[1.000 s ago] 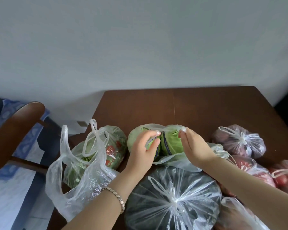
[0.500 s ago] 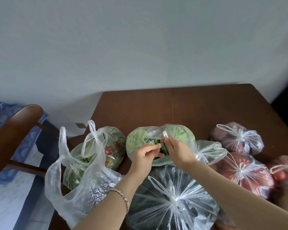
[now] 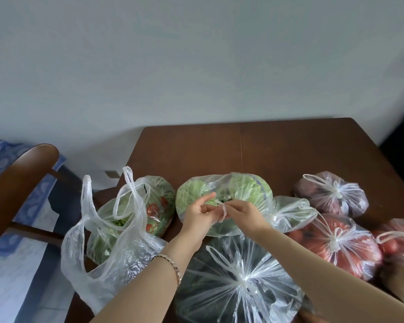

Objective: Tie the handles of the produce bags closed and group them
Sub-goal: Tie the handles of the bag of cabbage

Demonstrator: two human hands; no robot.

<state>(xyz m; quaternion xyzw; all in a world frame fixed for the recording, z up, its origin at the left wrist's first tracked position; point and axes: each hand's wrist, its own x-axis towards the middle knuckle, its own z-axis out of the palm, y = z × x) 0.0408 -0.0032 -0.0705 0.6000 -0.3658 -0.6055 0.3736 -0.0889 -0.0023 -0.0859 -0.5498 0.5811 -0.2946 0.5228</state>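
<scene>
Cabbage bag [image 3: 224, 194] lies mid-surface [image 3: 243, 148], just far of both hands, long axis left-right. Left hand [image 3: 200, 214] and right hand [image 3: 244, 212] meet close together over its near side, each pinching twisted handles [image 3: 222, 209]; left index sticks out straight. Strand loops between hands; knot not yet drawn tight, by my judgement. Neither hand nearer, bag centred between them. Tightening pull likely goes apart, along bag's axis. Untied bags [image 3: 107, 252] sit left; tied bags [image 3: 336, 241] right and near.

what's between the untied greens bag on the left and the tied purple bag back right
Head view: the cabbage bag, its handles pinched by the left hand and right hand, plus a small tied bag.
</scene>
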